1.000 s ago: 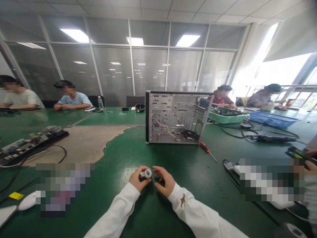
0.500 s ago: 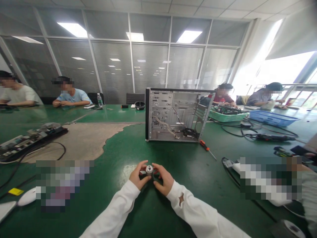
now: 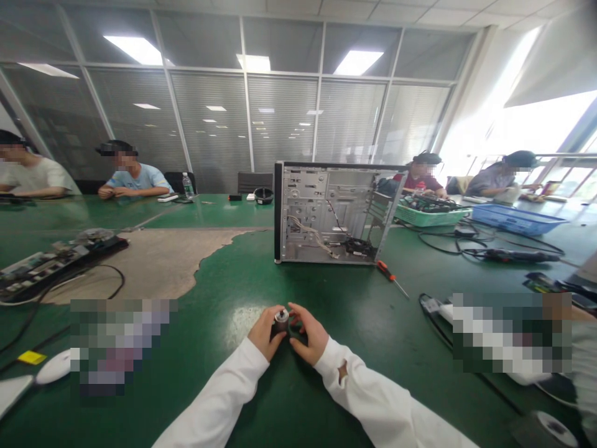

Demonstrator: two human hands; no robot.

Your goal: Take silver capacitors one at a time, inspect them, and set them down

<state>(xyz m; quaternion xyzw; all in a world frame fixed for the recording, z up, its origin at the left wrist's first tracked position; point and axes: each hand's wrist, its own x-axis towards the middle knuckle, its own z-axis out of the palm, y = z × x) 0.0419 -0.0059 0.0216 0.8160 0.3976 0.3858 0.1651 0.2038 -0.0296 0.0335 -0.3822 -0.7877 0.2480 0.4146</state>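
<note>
A small grey metal cylinder (image 3: pixel 282 321), with a lighter top and a dark stub in its middle, stands upright at the centre of the green table. My left hand (image 3: pixel 265 333) is closed around its left side, the thumb at the front and the fingers behind. On the other side my right hand (image 3: pixel 310 336) curves toward it, thumb and fingers apart. The right fingertips are very near the cylinder; whether they touch it I cannot tell.
An open computer case (image 3: pixel 336 214) stands ahead, with a screwdriver (image 3: pixel 392 278) at its right corner. Green (image 3: pixel 433 216) and blue baskets (image 3: pixel 517 219) and cables lie to the right. A bare patch (image 3: pixel 158 261) and a power strip (image 3: pixel 60 264) are left. Several people sit around.
My left hand has closed in on the cylinder and shifted slightly right. The cylinder's top has tilted a little, its stub showing more upright. My right hand has barely moved.
</note>
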